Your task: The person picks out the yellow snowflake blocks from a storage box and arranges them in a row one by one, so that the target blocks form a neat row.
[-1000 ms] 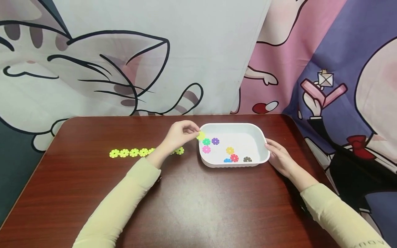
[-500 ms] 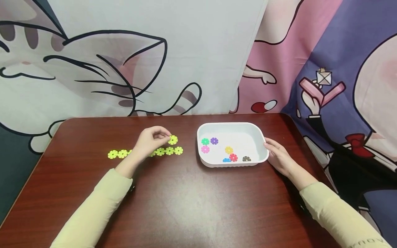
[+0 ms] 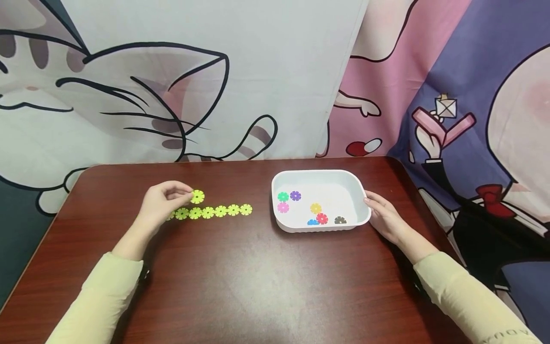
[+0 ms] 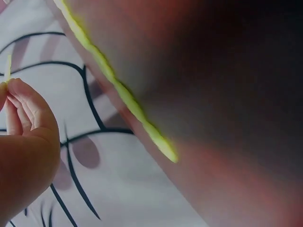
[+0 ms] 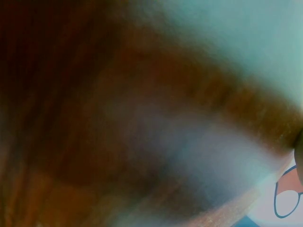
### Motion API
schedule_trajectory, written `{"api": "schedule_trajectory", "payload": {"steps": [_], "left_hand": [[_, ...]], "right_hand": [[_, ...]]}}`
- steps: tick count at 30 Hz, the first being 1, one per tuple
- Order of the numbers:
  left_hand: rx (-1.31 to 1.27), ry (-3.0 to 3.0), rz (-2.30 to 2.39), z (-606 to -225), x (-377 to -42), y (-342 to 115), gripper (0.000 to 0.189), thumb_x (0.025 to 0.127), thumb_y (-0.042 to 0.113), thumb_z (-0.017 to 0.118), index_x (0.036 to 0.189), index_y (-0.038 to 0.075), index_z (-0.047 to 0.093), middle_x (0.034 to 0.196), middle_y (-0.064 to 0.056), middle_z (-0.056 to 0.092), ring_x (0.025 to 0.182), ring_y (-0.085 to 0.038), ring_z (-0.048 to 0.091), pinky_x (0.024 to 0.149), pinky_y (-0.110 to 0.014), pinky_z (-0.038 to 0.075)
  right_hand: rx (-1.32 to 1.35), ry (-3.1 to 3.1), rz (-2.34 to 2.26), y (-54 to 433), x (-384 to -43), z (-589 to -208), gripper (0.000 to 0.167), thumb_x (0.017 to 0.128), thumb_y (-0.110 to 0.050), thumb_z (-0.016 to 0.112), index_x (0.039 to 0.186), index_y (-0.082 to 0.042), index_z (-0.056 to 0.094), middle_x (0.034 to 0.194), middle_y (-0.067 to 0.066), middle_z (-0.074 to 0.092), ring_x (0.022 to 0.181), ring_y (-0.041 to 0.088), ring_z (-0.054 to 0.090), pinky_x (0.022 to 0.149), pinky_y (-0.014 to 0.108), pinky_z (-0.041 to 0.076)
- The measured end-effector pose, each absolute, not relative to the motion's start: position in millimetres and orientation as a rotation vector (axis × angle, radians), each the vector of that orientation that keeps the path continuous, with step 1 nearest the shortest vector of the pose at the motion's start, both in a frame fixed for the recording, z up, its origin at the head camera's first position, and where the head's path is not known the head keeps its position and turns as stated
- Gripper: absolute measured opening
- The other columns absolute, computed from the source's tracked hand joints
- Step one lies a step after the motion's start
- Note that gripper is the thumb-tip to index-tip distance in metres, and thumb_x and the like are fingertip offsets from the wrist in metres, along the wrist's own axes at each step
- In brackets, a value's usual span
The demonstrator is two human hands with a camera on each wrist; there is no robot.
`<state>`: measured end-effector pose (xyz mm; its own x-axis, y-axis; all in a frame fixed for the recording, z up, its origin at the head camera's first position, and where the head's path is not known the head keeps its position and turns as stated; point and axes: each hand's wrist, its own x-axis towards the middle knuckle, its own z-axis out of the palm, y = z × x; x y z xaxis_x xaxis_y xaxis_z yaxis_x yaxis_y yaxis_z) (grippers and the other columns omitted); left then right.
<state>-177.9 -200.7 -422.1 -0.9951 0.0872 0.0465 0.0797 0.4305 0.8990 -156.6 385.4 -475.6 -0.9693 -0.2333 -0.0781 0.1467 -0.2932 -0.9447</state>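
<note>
Between thumb and fingers my left hand (image 3: 161,203) pinches a yellow-green flower-shaped disc (image 3: 197,196), held just behind a row of like discs (image 3: 208,212) lying on the table. That hand and wrist hide the row's left end in the head view. In the left wrist view the pinched disc (image 4: 8,66) shows edge-on at the fingertips. My right hand (image 3: 388,217) grips the right end of a white plastic tray (image 3: 324,227), thumb over the rim. Inside the tray lie several flower discs, among them a green one (image 3: 283,196), a purple one (image 3: 295,196) and a red one (image 3: 322,218).
A dark red-brown wooden table (image 3: 258,282) carries everything. Behind its far edge hangs a cloth (image 3: 275,71) printed with cartoon figures. The right wrist view is mostly blurred.
My left hand has carried the yellow-green disc leftward from the tray's left rim to behind the row. The right hand has kept its grip on the tray.
</note>
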Motion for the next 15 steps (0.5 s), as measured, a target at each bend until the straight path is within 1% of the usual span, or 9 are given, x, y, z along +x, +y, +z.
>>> {"api": "schedule_trajectory", "payload": {"steps": [3,7,10,13,15], "left_hand": [[0.124,2.656,1.681,-425.1,-173.9,-215.7,0.028,0.098,0.013,0.076,0.114,-0.009,0.072,0.081,0.029,0.07,0.076,0.006,0.072,0.069,-0.016,0.058],[0.085,2.646,1.729,-430.3,-170.0,-238.5,0.02,0.097,0.008,0.076,0.111,-0.006,0.073,0.081,0.028,0.072,0.074,0.005,0.074,0.069,-0.015,0.059],[0.044,2.632,1.777,-434.3,-167.8,-256.0,0.009,0.096,0.003,0.076,0.105,0.005,0.077,0.08,0.027,0.073,0.073,0.006,0.073,0.068,-0.012,0.058],[0.008,2.588,1.85,-438.4,-164.8,-271.5,0.02,0.095,-0.001,0.074,0.099,0.017,0.08,0.08,0.025,0.074,0.073,0.008,0.073,0.069,-0.01,0.057],[-0.012,2.543,1.905,-439.7,-161.6,-280.3,0.026,0.095,-0.003,0.073,0.097,0.023,0.08,0.081,0.023,0.075,0.073,0.007,0.074,0.069,-0.01,0.057]], "right_hand": [[-0.104,1.697,-2.355,385.5,-156.9,-475.5,0.039,0.113,-0.002,0.036,0.127,-0.018,0.068,0.123,-0.006,0.075,0.115,0.003,0.068,0.098,0.019,0.054],[-0.1,1.691,-2.358,384.6,-156.4,-475.4,0.037,0.113,-0.002,0.038,0.128,-0.018,0.068,0.123,-0.006,0.075,0.114,0.004,0.068,0.098,0.019,0.054],[-0.104,1.69,-2.358,384.4,-156.1,-475.2,0.036,0.113,-0.002,0.038,0.128,-0.017,0.067,0.124,-0.005,0.075,0.115,0.004,0.068,0.098,0.019,0.054],[-0.104,1.694,-2.352,384.5,-156.2,-475.0,0.036,0.113,-0.003,0.038,0.128,-0.017,0.067,0.124,-0.005,0.075,0.115,0.004,0.068,0.098,0.019,0.054],[-0.1,1.698,-2.347,384.2,-155.9,-474.8,0.035,0.113,-0.003,0.038,0.128,-0.017,0.067,0.124,-0.006,0.074,0.115,0.004,0.068,0.098,0.019,0.054]]}}
